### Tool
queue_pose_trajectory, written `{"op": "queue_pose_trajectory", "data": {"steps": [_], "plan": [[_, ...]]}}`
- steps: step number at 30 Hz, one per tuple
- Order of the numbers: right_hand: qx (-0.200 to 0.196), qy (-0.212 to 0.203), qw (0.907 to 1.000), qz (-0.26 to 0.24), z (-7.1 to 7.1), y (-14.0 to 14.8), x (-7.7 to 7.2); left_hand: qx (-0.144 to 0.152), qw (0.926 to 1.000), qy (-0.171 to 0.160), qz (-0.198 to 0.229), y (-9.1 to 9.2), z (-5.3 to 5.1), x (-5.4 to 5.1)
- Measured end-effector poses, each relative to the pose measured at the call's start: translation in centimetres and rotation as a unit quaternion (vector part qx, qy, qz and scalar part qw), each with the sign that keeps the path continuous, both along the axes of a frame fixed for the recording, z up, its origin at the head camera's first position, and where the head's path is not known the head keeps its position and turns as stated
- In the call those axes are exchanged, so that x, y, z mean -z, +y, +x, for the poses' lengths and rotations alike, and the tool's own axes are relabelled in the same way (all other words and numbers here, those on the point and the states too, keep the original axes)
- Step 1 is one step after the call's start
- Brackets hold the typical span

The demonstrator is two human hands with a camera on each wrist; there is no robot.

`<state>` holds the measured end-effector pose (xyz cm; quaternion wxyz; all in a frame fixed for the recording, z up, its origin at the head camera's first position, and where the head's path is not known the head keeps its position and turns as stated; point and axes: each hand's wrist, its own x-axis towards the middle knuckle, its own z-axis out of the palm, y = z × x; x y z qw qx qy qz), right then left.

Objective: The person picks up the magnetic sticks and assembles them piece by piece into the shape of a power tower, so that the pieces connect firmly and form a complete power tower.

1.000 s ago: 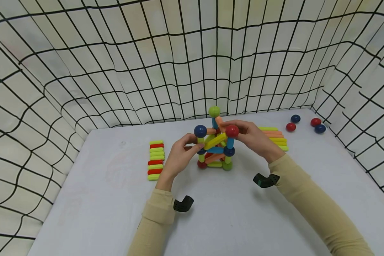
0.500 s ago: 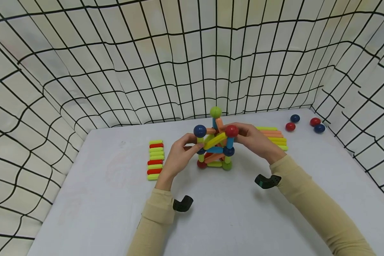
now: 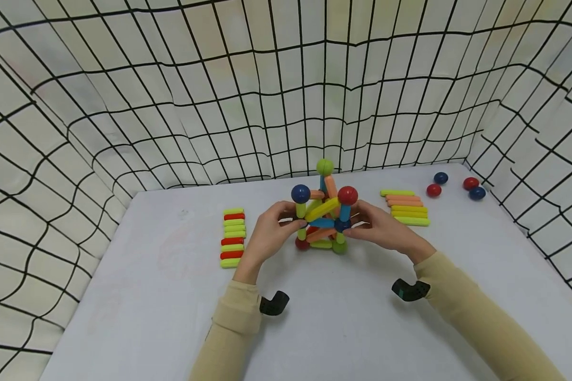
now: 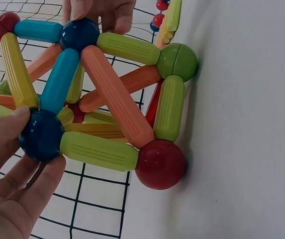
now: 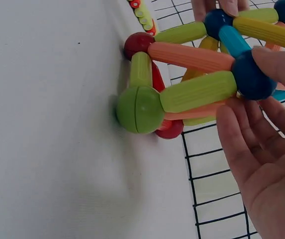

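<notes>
A tower of magnetic sticks and balls (image 3: 321, 222) stands on the white table, with a green ball (image 3: 325, 167) at its far top. On the front face, a blue ball (image 3: 301, 193) tops the left corner and a red ball (image 3: 347, 195) the right. My left hand (image 3: 275, 233) pinches the left mid-height blue ball (image 4: 42, 135) between thumb and fingers. On the opposite corner, my right hand (image 3: 383, 228) holds the other mid-height blue ball (image 5: 254, 74), thumb on top and fingers beneath in the right wrist view. A slanted yellow stick (image 3: 322, 209) crosses the upper front.
Left of the tower lies a column of green and red sticks (image 3: 232, 238). To its right are green, orange and yellow sticks (image 3: 407, 208). Farther right, loose red balls (image 3: 434, 190) and blue balls (image 3: 477, 193) rest near the back edge. Black-lined netting (image 3: 286, 95) surrounds the table.
My right hand has come down and toward me from behind the upper red ball to the mid-height blue ball. My left hand has shifted slightly down its corner; the tower looks nearly unmoved.
</notes>
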<state>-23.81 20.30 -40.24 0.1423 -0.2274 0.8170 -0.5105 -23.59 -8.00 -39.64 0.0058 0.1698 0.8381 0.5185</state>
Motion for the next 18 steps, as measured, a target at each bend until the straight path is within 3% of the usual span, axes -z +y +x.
{"op": "queue_pose_trajectory", "data": {"steps": [6,9,11,15,18], "plan": [[0.054,0.023,0.9983,0.003,0.1,-0.1,0.3,0.0,0.9997,-0.017,0.019,0.4,0.1,0.2],[0.081,0.025,0.9964,0.002,0.0,0.0,0.2,0.027,0.9985,-0.038,0.029,0.4,0.3,0.4],[0.093,0.024,0.9954,0.003,-0.2,0.2,0.2,0.061,0.9959,-0.051,0.043,0.0,0.2,0.5],[0.103,0.015,0.9945,0.01,-0.6,0.7,0.3,0.108,0.9901,-0.075,0.05,-1.9,0.4,0.2],[0.102,0.005,0.9947,0.012,-0.7,0.8,0.3,0.11,0.9911,-0.072,0.017,-4.8,0.7,0.1]]}}
